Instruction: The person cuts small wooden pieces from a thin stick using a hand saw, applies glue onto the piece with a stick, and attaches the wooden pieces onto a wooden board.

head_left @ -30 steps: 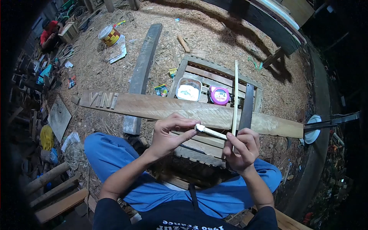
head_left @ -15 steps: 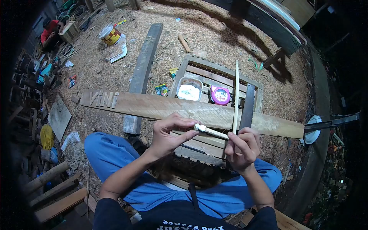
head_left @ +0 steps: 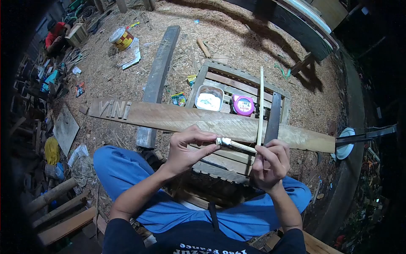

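My left hand [head_left: 188, 148] pinches a small pale wooden piece [head_left: 218, 141] between thumb and fingertips. In my right hand [head_left: 270, 161] is a thin wooden stick [head_left: 241, 147], its tip coated with white paste and touching the small piece. Under both hands lies a long wooden board [head_left: 177, 118], with raised wooden letters [head_left: 114, 110] reading "VINI" at its left end. Behind the board are a plastic tub [head_left: 221, 92] of white paste [head_left: 207, 101] and a pink tape measure [head_left: 243, 106]. A narrow wood strip [head_left: 261, 93] and a saw [head_left: 274, 116] lie across to the right.
A slatted wooden pallet [head_left: 237, 72] supports the board. A thick beam [head_left: 163, 59] lies on the shavings to the left, near a paint bucket [head_left: 122, 38]. At right is a white plate [head_left: 345, 146]. Another person in red [head_left: 55, 34] sits far left.
The stick and my right hand have shifted slightly to the right. More of the paste-covered tip shows beside my left fingertips, which stay almost still.
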Motion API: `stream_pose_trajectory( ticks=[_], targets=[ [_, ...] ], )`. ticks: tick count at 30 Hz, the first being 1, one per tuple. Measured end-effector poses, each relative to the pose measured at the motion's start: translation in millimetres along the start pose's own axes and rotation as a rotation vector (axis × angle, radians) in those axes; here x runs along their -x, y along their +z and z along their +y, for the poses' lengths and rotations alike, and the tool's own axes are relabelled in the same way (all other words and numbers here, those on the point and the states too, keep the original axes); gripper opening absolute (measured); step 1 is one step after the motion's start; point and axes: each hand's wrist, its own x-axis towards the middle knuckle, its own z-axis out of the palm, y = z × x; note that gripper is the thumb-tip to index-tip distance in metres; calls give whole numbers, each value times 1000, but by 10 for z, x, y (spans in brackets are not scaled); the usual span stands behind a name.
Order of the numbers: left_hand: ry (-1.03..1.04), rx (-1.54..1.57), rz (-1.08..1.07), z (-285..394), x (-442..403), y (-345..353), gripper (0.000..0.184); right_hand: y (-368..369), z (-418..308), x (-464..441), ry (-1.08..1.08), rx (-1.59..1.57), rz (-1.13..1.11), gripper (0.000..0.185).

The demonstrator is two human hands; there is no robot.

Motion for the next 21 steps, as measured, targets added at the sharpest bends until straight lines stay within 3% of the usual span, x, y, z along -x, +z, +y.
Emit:
stream_pose_trajectory(
  ticks=[21],
  targets=[
    [-38, -11, 16, -12, 17, 7, 28, 5, -14, 21, 7, 1, -32, 35]
  ],
)
